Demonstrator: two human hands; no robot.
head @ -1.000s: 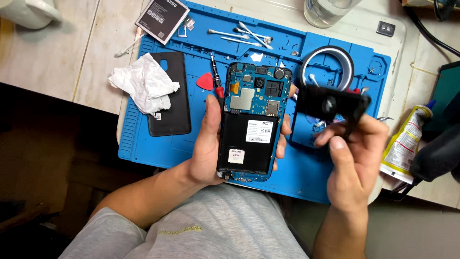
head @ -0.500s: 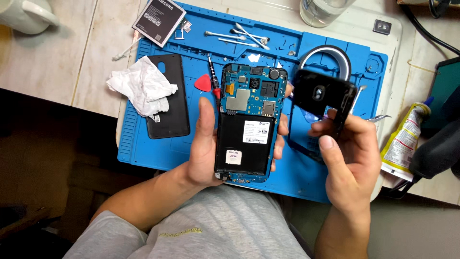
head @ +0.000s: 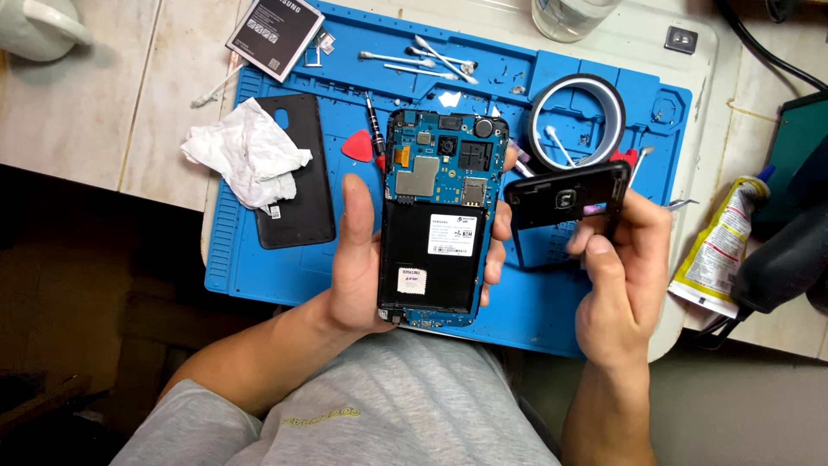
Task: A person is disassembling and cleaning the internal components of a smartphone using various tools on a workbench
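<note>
A white rectangular label and a smaller white square sticker sit in the black battery bay of the opened phone (head: 435, 233), while a yellow-and-white tube (head: 718, 248) lies off the blue mat's (head: 259, 259) right edge and a dark battery (head: 274, 33) rests at its top left corner. The left hand (head: 358, 259) grips the phone upright over the mat, thumb along its left side, fingers curled round the right. The right hand (head: 625, 276), just beside it, pinches a black plastic frame piece (head: 565, 194) between thumb and fingers, tilted.

Left hand (head: 358, 267) cupped, thumb upright; right hand (head: 625, 267) raised, fingers seemingly pinched.
</note>
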